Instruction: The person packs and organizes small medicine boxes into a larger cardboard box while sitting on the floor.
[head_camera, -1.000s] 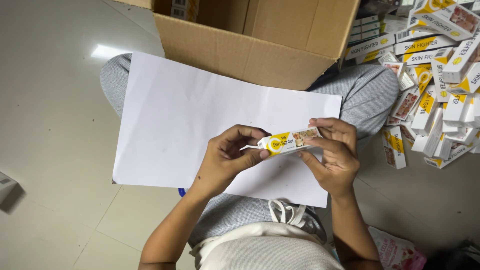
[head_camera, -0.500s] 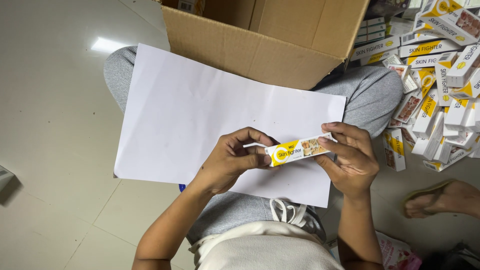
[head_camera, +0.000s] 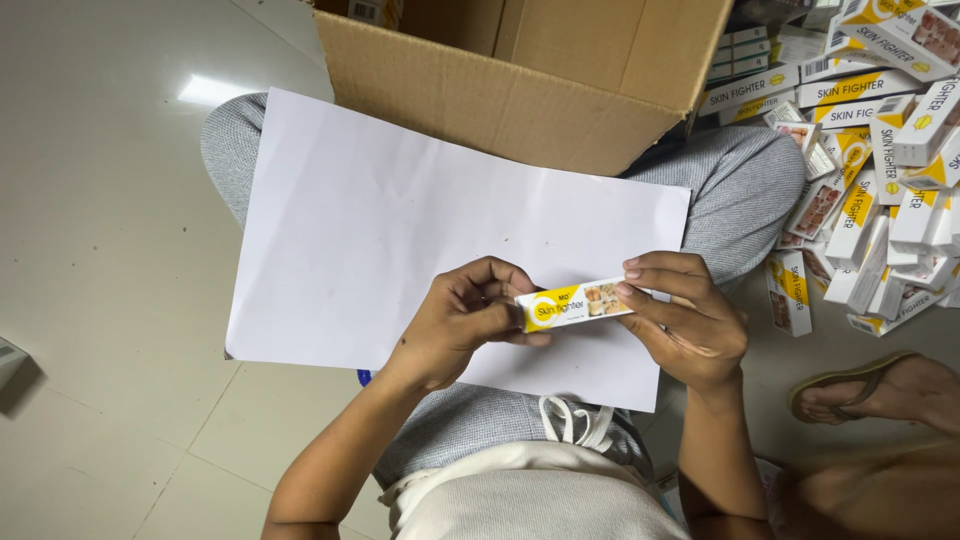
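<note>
Both hands, left hand (head_camera: 462, 318) and right hand (head_camera: 685, 318), pinch opposite ends of small white-and-yellow cardboard carton (head_camera: 573, 306), held level above white paper sheet (head_camera: 400, 230) for end access.

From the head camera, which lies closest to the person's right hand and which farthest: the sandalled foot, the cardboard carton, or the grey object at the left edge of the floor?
Measured from the right hand:
1. Sandalled foot: on the floor just to its right, another person's.
2. Cardboard carton: ahead of the knees, at the top of the picture.
3. Grey object: far left edge of the floor.
</note>
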